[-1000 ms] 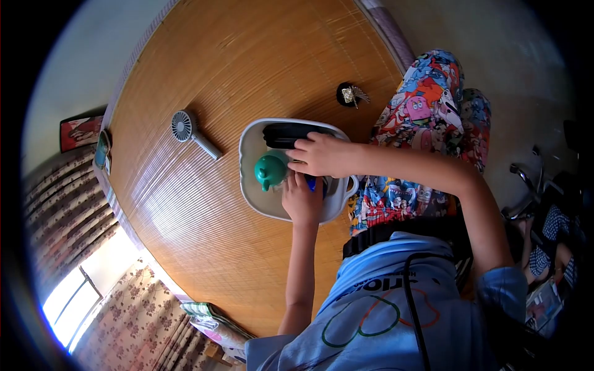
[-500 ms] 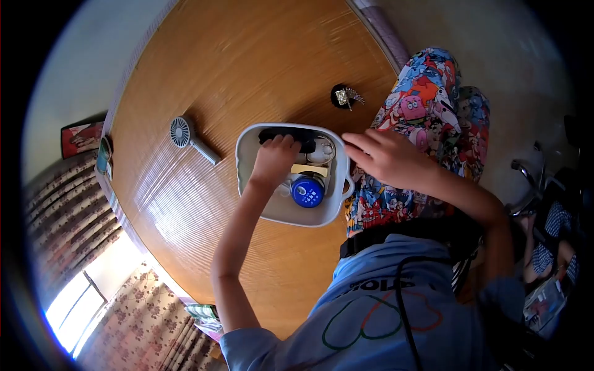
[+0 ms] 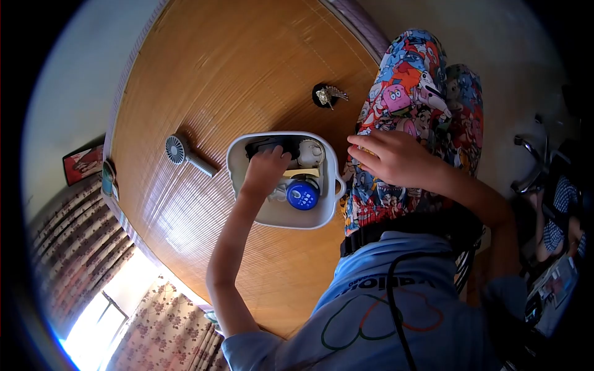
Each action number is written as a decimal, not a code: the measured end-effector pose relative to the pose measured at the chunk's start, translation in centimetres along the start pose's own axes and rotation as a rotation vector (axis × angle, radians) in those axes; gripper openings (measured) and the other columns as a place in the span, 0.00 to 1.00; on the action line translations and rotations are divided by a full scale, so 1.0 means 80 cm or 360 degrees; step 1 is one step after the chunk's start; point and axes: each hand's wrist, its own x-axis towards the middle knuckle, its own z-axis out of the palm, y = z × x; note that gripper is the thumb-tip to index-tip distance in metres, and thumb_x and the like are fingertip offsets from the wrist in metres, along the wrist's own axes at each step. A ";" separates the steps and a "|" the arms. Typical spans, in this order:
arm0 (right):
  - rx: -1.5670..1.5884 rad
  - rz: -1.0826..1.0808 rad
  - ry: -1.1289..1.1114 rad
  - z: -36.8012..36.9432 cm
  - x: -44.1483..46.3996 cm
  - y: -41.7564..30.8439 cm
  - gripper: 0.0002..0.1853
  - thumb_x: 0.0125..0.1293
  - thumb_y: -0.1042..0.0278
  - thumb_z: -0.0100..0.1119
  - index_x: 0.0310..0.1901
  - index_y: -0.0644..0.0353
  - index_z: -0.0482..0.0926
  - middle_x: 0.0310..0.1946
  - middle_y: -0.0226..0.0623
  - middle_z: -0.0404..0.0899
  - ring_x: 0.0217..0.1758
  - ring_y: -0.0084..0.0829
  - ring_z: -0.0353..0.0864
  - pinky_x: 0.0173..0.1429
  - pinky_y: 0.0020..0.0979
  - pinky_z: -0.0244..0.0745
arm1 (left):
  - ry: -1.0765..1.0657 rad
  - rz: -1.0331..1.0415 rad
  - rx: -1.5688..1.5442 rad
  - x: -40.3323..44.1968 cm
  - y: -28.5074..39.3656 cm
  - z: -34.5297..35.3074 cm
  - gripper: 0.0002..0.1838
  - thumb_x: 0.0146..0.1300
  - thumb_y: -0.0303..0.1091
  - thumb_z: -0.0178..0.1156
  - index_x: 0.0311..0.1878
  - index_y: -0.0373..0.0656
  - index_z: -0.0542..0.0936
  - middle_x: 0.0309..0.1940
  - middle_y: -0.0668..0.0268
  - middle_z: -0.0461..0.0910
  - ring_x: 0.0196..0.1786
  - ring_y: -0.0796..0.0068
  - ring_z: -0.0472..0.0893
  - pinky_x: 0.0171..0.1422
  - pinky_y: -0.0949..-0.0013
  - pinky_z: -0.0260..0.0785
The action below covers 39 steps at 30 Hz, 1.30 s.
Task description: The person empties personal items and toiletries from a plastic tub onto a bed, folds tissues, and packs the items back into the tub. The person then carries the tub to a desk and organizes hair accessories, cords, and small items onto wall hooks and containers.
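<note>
My left hand [image 3: 266, 170] reaches into a white plastic basin [image 3: 238, 207], its fingers curled on a long black object [image 3: 256, 146] along the far inner wall. Fingertips are partly hidden. Close to that hand, a round blue-lidded container [image 3: 302, 195] lies in the basin, beside a pale yellow bar [image 3: 301, 173] and a ring-shaped beaded item [image 3: 320, 150]. My right hand [image 3: 393, 157] hovers over my patterned trousers, just right of the basin, fingers apart and holding nothing.
A grey handheld fan [image 3: 176, 149] lies on the brown mat [image 3: 247, 68] left of the basin. A black round item with a shiny clip [image 3: 327, 94] lies above it. Another person's arm and checked clothing [image 3: 560, 201] show at right, near a chair's metal legs.
The green object is out of sight. My left hand has moved left onto the black object; my right hand has left the basin for the right. The view has shifted slightly.
</note>
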 end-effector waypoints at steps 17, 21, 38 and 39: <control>0.0085 -0.0006 -0.0144 0.002 -0.001 0.007 0.16 0.43 0.71 0.60 0.37 0.62 0.73 0.38 0.32 0.70 0.38 0.28 0.72 0.37 0.28 0.71 | 0.0133 -0.0064 -0.0446 -0.005 0.053 -0.004 0.06 0.40 0.26 0.53 0.26 0.42 0.73 0.27 0.67 0.69 0.33 0.72 0.72 0.35 0.71 0.67; 0.0254 0.0222 -0.0074 0.020 0.021 0.036 0.14 0.46 0.71 0.59 0.37 0.62 0.73 0.36 0.34 0.71 0.36 0.30 0.74 0.36 0.28 0.71 | 0.0310 -0.0168 -0.0539 -0.007 0.060 -0.019 0.08 0.42 0.27 0.54 0.30 0.42 0.75 0.30 0.67 0.72 0.36 0.68 0.73 0.38 0.67 0.67; 0.0327 0.0923 -0.0089 0.058 0.100 0.078 0.08 0.48 0.66 0.56 0.24 0.63 0.75 0.18 0.39 0.75 0.22 0.36 0.75 0.27 0.31 0.69 | 0.1455 -0.2734 -0.3089 -0.135 0.219 0.031 0.22 0.56 0.38 0.54 0.52 0.40 0.64 0.43 0.64 0.71 0.44 0.75 0.72 0.43 0.70 0.67; 0.0364 0.0969 -0.0130 0.051 0.103 0.077 0.08 0.48 0.67 0.56 0.24 0.63 0.75 0.17 0.39 0.75 0.21 0.34 0.75 0.26 0.30 0.68 | 0.1376 -0.2518 -0.3371 -0.125 0.221 0.034 0.23 0.57 0.39 0.53 0.53 0.41 0.64 0.44 0.64 0.71 0.45 0.73 0.72 0.45 0.68 0.67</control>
